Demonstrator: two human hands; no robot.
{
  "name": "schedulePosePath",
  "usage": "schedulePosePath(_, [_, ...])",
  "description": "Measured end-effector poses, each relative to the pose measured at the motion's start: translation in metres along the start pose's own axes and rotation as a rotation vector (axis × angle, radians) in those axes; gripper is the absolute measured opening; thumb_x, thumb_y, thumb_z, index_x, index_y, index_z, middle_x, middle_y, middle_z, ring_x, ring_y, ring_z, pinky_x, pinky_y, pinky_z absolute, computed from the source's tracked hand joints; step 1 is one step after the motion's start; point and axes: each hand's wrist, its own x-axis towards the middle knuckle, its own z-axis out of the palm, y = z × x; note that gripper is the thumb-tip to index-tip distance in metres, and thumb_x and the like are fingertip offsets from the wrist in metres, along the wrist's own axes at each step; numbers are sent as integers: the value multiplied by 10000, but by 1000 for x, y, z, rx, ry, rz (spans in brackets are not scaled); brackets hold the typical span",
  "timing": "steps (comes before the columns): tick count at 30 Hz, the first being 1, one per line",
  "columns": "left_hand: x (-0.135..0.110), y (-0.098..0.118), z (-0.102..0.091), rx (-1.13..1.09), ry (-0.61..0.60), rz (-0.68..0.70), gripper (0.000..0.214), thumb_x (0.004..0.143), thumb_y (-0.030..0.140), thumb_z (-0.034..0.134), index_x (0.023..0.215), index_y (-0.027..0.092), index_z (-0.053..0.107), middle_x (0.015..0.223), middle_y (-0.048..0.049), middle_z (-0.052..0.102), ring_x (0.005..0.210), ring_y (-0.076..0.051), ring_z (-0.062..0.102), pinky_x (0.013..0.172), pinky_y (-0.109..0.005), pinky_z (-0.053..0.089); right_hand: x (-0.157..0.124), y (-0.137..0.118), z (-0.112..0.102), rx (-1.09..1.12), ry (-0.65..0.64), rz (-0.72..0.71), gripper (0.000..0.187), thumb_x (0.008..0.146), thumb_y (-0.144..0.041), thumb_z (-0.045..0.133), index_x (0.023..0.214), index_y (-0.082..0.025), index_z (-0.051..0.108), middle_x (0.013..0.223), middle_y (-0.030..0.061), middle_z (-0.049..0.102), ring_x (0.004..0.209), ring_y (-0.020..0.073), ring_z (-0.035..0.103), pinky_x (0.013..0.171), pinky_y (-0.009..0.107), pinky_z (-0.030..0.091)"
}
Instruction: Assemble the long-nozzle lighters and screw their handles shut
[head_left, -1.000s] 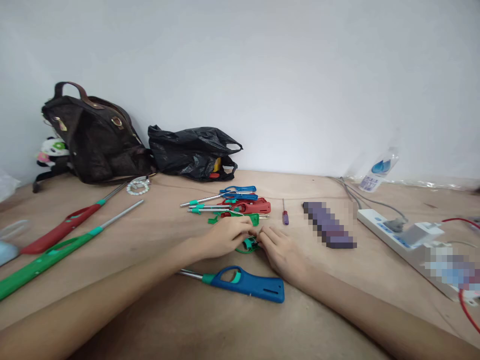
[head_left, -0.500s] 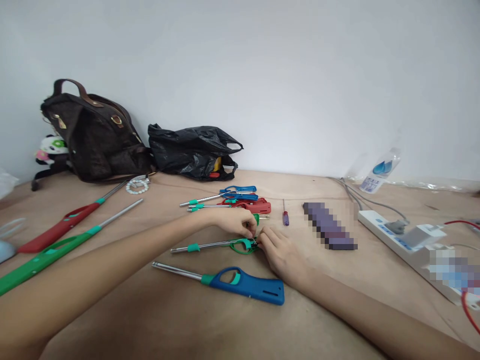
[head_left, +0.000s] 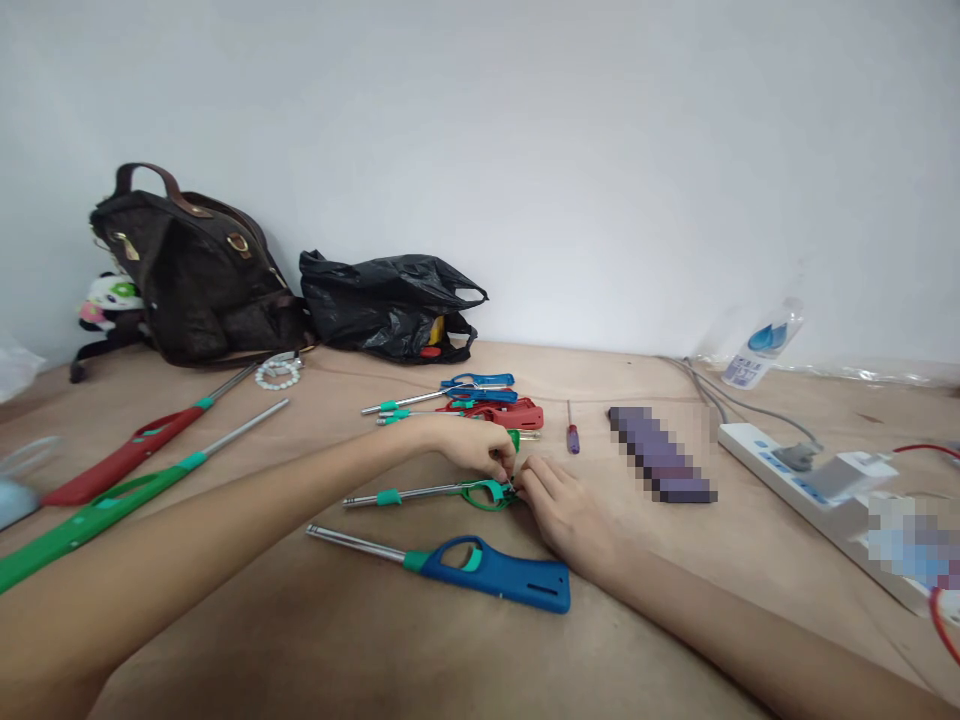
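The green lighter [head_left: 450, 491] lay flat on the brown table [head_left: 420, 660], its thin metal tube pointing left and its green trigger loop at the right end, where both hands met. The left hand [head_left: 474, 448] came in from the left with its fingers curled down, pinching the lighter at the loop; the right hand [head_left: 559, 508] rested on the table just right of the lighter, its fingertips closed on the same end, so the 2 hands touched or nearly touched over that small spot. What exactly the fingertips gripped there was too small to tell. Just in front of the green lighter, nearer the person, lay a blue lighter [head_left: 491, 571], roughly parallel and apart from it. Just behind the green lighter sat a small pile of lighter parts [head_left: 480, 403] in blue, red and green. Right of the green lighter, past the pile, lay a little screwdriver [head_left: 572, 430] with a purple handle, then a blurred dark block [head_left: 660, 453], then a white power strip [head_left: 795, 473] with a plug in it. Well to the left of the green lighter lay 2 long lighters, a red one [head_left: 112, 464] and a green one [head_left: 90, 515]. Far behind it, against the wall, stood a brown handbag [head_left: 199, 275] and a black plastic bag [head_left: 390, 303].
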Motion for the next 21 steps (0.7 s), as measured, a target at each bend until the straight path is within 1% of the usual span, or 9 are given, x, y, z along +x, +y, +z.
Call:
schedulePosePath(4, [0, 3, -1, 6, -20, -16, 137, 846, 124, 607, 968, 120, 668, 934, -47, 690, 810, -152, 626, 681, -202, 460, 0, 0, 0, 10, -17, 3, 242, 970, -92, 310, 945, -141, 546, 897, 93, 580, 786, 197, 541, 676, 313, 481])
schedulePosePath(8, [1, 5, -2, 15, -45, -41, 121, 853, 144, 612, 964, 124, 658, 907, -39, 686, 795, -150, 617, 665, -200, 451, 0, 0, 0, 9, -14, 5, 232, 967, -91, 322, 939, -136, 548, 898, 95, 578, 797, 199, 546, 687, 317, 484])
schedulePosePath(13, [2, 3, -2, -8, -47, -48, 93, 848, 141, 604, 929, 123, 647, 853, -25, 674, 758, -144, 600, 639, -198, 430, -1, 1, 1, -7, 8, -5, 242, 966, -98, 320, 918, -150, 552, 877, 87, 574, 763, 194, 536, 650, 312, 470])
schedulePosePath(18, [-1, 7, 1, -25, 22, -51, 72, 819, 107, 581, 836, 140, 643, 745, 4, 641, 673, -134, 574, 566, -197, 392, 0, 1, 2, 10, 15, 6, 231, 962, -104, 330, 918, -154, 552, 875, 86, 575, 772, 201, 538, 650, 315, 462])
schedulePosePath(21, [-5, 8, 7, -58, 115, -59, 99, 786, 75, 571, 792, 145, 641, 713, 14, 631, 643, -128, 565, 550, -196, 384, -1, 1, 3, 31, 13, 31, 216, 957, -114, 345, 906, -160, 550, 875, 87, 578, 781, 205, 537, 647, 312, 460])
